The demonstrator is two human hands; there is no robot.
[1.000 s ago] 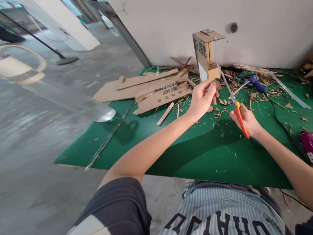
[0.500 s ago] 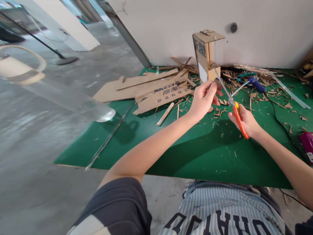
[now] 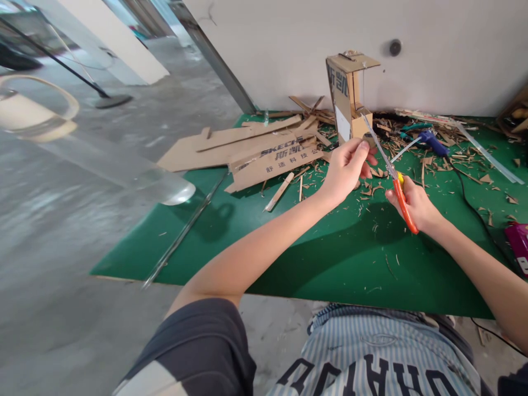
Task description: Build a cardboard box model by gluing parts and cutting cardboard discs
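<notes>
Over the green tabletop, my right hand [image 3: 416,204] grips a pair of scissors [image 3: 401,201] with red-orange and yellow handles. Their blades point up and to the left, away from me. My left hand [image 3: 348,165] pinches a small brown piece of cardboard [image 3: 370,141] between thumb and fingers, right beside the blades. Whether the blades touch the piece, I cannot tell. Just behind stands an upright cardboard structure [image 3: 341,99] with a flat top and printed characters on its side.
Flat cardboard sheets [image 3: 276,162] lie to the left on the green table [image 3: 322,258]. Cardboard scraps litter the back and right. A blue glue gun [image 3: 434,143] with a black cord rests there. A purple box [image 3: 518,246] sits at the right edge, and a wall [image 3: 297,49] rises behind.
Almost nothing differs. Both hands, the scissors and the small cardboard piece stay in nearly the same place, with only a very slight shift.
</notes>
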